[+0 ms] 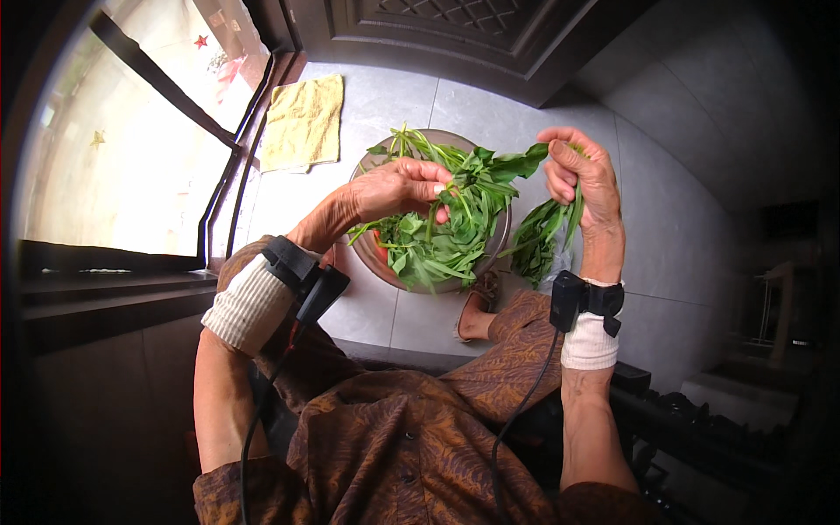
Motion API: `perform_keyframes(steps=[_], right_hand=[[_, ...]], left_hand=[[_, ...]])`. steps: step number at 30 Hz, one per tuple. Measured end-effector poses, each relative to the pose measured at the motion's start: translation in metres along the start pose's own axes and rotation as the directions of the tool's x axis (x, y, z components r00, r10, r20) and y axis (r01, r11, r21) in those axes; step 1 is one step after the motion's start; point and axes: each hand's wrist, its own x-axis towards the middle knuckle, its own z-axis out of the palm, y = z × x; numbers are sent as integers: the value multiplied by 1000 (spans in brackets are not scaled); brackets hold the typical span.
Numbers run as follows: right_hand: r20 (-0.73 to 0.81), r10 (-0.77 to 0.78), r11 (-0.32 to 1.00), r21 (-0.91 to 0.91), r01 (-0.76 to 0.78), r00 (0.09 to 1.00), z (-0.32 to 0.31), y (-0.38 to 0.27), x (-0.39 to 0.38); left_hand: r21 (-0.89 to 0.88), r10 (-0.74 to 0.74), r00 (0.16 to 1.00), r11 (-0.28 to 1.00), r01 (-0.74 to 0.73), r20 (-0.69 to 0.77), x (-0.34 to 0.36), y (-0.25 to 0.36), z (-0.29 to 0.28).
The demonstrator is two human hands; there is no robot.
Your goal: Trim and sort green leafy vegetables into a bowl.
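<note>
A round metal basin (505, 229) on the floor in front of me is heaped with leafy green vegetables (426, 255), stems sticking out at its far side. My left hand (398, 188) is over the basin, thumb and fingers closed on a leafy green stem. To the right, my right hand (586, 179) is raised beside the basin, its fingers curled round a bunch of leafy greens (540, 238) that hangs down towards the floor. A broad leaf (522, 163) stretches from near its fingertips towards the left hand. Inside the basin, something orange is mostly hidden by leaves.
A folded yellow towel (304, 122) lies on the grey tiled floor (674, 245) at the far left. Beside it is a dark-framed glass door (226, 197). A dark panelled door (437, 35) stands beyond the basin. My foot (475, 320) is near the basin, and cables hang from both wrists.
</note>
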Motion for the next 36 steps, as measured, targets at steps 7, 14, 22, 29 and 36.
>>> perform_keyframes(steps=[7,14,22,29,36], right_hand=[[25,-68,968,-242,72,997,12,-2,-9],[91,25,801,-597,34,996,40,14,-5],[186,221,901,-415,-128,957,27,9,-4],[217,239,922,-356,-152,946,22,4,-8],[258,207,933,-342,-111,944,15,5,-9]], left_hand=[[59,35,988,998,-26,-150,2,3,0],[88,79,958,994,-56,-274,6,7,4],[77,89,946,995,-69,-310,3,11,3],[53,79,952,996,-67,-296,5,9,3],[20,108,962,994,-107,-250,5,6,-5]])
